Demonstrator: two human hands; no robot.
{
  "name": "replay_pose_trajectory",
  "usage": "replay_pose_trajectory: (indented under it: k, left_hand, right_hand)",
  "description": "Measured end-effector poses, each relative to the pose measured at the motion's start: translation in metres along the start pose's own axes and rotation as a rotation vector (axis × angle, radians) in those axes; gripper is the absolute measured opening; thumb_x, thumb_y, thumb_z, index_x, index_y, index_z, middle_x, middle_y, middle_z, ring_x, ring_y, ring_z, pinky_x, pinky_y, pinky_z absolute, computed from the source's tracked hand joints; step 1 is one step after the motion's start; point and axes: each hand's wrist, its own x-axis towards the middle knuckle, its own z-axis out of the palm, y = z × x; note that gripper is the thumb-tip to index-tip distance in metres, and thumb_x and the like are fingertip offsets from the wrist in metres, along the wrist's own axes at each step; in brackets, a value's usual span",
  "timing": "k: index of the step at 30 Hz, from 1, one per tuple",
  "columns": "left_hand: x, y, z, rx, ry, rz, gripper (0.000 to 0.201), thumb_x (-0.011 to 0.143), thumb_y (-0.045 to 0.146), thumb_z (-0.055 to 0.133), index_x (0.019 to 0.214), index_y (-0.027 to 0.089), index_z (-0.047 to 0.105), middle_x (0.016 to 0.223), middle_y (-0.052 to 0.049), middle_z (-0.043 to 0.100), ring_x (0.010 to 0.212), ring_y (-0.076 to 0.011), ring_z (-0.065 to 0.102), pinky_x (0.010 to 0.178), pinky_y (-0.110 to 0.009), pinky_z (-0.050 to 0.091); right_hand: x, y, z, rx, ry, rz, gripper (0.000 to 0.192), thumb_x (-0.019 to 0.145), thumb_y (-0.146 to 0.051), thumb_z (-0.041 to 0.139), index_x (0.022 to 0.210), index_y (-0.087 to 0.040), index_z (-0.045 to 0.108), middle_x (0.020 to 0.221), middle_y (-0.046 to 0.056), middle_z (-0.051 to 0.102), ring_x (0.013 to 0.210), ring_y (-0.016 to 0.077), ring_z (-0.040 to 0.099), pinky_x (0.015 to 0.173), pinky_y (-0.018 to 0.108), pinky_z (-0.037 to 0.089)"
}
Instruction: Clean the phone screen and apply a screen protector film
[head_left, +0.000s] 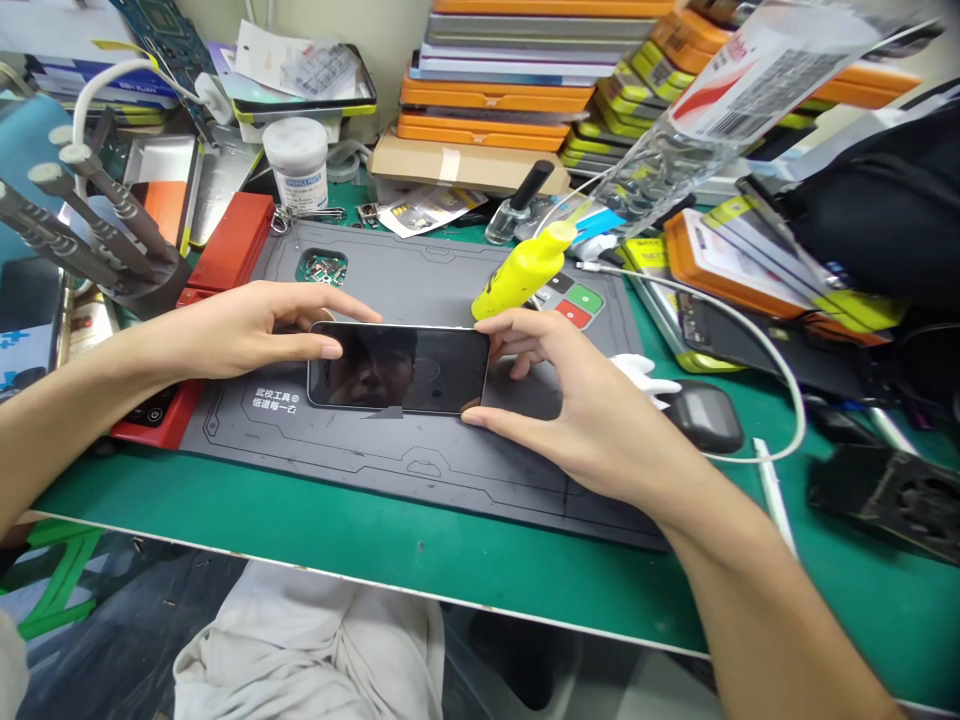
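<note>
A smartphone (420, 368) with a dark, reflective screen lies sideways just above the grey work mat (390, 460). My left hand (247, 325) holds its left end, thumb resting on the glass. My right hand (577, 400) grips the right end between thumb and fingers. A small grey tab sticks out from the phone's lower edge. A yellow bottle (525, 272) lies tilted just behind the phone, close to my right fingers.
A red box (232, 240) and a rack of screwdrivers (90, 215) stand at left, with a white jar (296, 160) behind. Stacked orange boxes (495, 100) fill the back. A white cable (757, 340), a dark earbud case (705, 415) and packaged parts lie at right.
</note>
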Motion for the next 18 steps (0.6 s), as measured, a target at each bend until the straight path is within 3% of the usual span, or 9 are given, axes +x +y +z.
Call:
replay_pose_trajectory:
  k: [4, 7, 10, 15, 18]
  left_hand:
    - [-0.001, 0.001, -0.001, 0.01, -0.011, 0.004, 0.06, 0.109, 0.062, 0.074, 0.161, 0.033, 0.077, 0.141, -0.007, 0.084, 0.119, -0.0298, 0.078, 0.101, -0.036, 0.06]
    - [0.0, 0.0, -0.001, -0.004, -0.029, 0.019, 0.06, 0.108, 0.06, 0.076, 0.163, 0.034, 0.076, 0.147, -0.007, 0.083, 0.125, -0.0308, 0.078, 0.1, -0.035, 0.062]
    - [0.0, -0.003, -0.002, -0.01, -0.06, 0.038, 0.064, 0.106, 0.058, 0.079, 0.166, 0.036, 0.073, 0.16, -0.006, 0.077, 0.142, -0.0335, 0.074, 0.113, -0.038, 0.063]
    - [-0.002, -0.011, -0.005, 0.023, -0.123, 0.049, 0.08, 0.102, 0.059, 0.084, 0.176, 0.04, 0.062, 0.173, -0.006, 0.068, 0.157, -0.0341, 0.066, 0.136, -0.043, 0.051]
    - [-0.004, -0.015, -0.005, 0.062, -0.155, 0.054, 0.1, 0.093, 0.065, 0.093, 0.183, 0.043, 0.054, 0.184, -0.005, 0.058, 0.169, -0.0376, 0.055, 0.143, -0.047, 0.044]
  right_hand:
    - [0.0, 0.0, 0.0, 0.003, 0.003, -0.012, 0.059, 0.102, -0.042, 0.086, 0.154, -0.029, 0.063, 0.143, 0.013, 0.072, 0.121, 0.0312, 0.075, 0.099, 0.045, 0.069]
    - [-0.001, 0.0, 0.001, 0.004, 0.014, -0.021, 0.057, 0.103, -0.041, 0.085, 0.154, -0.028, 0.063, 0.143, 0.012, 0.072, 0.12, 0.0302, 0.075, 0.099, 0.043, 0.069]
    - [-0.001, 0.0, 0.002, 0.007, 0.013, -0.009, 0.058, 0.103, -0.041, 0.085, 0.155, -0.029, 0.063, 0.142, 0.012, 0.073, 0.121, 0.0306, 0.075, 0.099, 0.043, 0.069]
    - [0.0, 0.0, 0.001, 0.025, -0.008, 0.02, 0.061, 0.101, -0.044, 0.087, 0.155, -0.029, 0.063, 0.142, 0.013, 0.074, 0.123, 0.0319, 0.075, 0.101, 0.046, 0.069]
    - [0.001, 0.0, 0.0, 0.033, -0.018, 0.029, 0.062, 0.101, -0.045, 0.088, 0.155, -0.029, 0.064, 0.142, 0.012, 0.075, 0.123, 0.0318, 0.075, 0.103, 0.046, 0.068]
